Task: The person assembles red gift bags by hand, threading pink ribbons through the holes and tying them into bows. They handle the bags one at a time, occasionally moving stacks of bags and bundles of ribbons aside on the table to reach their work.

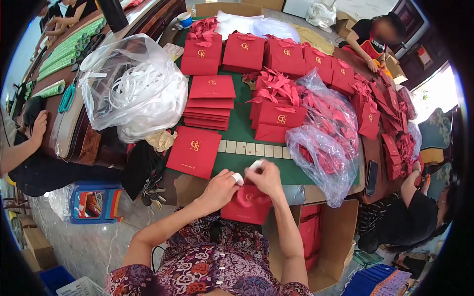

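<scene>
A green-covered table (247,129) is crowded with red gift bags (243,52) and flat red bags (194,151). At its near edge, one small red gift bag (245,208) is gripped from above by the left hand (220,189) and right hand (268,178), held close together, with a white tape roll (237,178) on the left thumb.

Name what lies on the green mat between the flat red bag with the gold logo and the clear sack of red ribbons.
A row of pale tiles, seen in the head view.
</scene>
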Demonstrator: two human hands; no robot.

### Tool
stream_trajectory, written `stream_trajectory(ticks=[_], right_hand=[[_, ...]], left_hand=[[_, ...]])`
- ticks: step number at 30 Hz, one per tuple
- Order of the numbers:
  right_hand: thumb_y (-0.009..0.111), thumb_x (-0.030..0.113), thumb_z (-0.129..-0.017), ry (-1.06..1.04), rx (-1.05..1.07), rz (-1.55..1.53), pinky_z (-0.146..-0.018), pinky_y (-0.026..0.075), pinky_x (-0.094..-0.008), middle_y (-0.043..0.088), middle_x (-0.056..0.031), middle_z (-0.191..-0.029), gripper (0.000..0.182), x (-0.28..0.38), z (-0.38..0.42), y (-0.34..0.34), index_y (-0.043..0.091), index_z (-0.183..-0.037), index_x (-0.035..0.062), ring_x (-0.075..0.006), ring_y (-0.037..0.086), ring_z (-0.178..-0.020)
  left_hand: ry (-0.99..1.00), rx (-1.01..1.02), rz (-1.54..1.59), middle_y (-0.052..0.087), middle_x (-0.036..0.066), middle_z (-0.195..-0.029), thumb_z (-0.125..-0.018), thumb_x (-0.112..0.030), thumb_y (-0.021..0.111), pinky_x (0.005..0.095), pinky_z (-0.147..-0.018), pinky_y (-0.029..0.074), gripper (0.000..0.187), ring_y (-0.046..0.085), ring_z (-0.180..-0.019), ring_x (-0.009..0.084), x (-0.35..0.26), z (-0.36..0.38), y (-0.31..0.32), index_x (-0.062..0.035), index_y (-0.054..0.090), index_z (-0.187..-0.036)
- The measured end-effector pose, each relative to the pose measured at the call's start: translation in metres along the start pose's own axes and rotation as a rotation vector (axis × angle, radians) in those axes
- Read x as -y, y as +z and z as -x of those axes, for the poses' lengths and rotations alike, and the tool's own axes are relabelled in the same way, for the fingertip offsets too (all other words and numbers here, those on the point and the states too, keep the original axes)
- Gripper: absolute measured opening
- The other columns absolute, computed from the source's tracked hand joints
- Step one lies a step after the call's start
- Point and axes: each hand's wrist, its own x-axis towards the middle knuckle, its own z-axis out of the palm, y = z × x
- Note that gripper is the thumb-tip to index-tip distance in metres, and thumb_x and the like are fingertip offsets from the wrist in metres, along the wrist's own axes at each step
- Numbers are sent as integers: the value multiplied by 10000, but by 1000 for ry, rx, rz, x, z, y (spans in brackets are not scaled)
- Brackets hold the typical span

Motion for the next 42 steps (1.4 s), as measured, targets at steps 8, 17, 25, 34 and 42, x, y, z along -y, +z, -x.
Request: stream_trajectory(ticks=[8, 17, 25, 34, 42], right_hand=[[702, 276, -870, -73, -361, 148, -633, 480, -394, 650, -138, -742, 263, -17, -5, -12, 716, -854, 14, -284, 641, -662], [766, 268, -809, 104, -423, 336, -625, 494, -420, 643, -125, -758, 252, -22, 11, -18, 680, -764, 36, -322, 648, -677], [730, 161, -837, 47, -367, 186, -627, 504, -350, 678, -121, -764, 171, -34, 9, -10, 671, -887, 8, -227, 676, -685], [660, 88, -911, 69, -194, -536, -648, 493, -242, 687, -29, -809, 191, -25, 13, -1, 700, -1067, -14, -78, 607, -717], [651, 90, -923, 6, -163, -541, -658, 488, -233, 689, -21, -823, 174, -22, 14, -1, 700, -1049, -19, -68, 606, -732]], left_hand=[[-175, -25, 69, 567, 121, -844, -799, -47, 693, 407, -663, 476, 232, 577, -749, 299, 9, 0, 7, -33, 607, -1014], [-210, -94, -152, 611, 155, -912, -846, -234, 731, 395, -659, 516, 292, 634, -772, 317, 11, -28, 19, -12, 622, -1001], [-240, -150, -295, 647, 136, -757, -801, -261, 765, 409, -599, 513, 256, 649, -664, 300, 21, -45, 44, -31, 659, -834], [-446, -161, 358, 657, 11, -685, -860, -166, 726, 250, -558, 460, 155, 570, -598, 56, 4, -39, 37, -27, 681, -911], [-438, -129, 393, 681, 29, -733, -865, -165, 720, 257, -572, 471, 146, 590, -616, 67, 2, -40, 38, -26, 690, -900]])
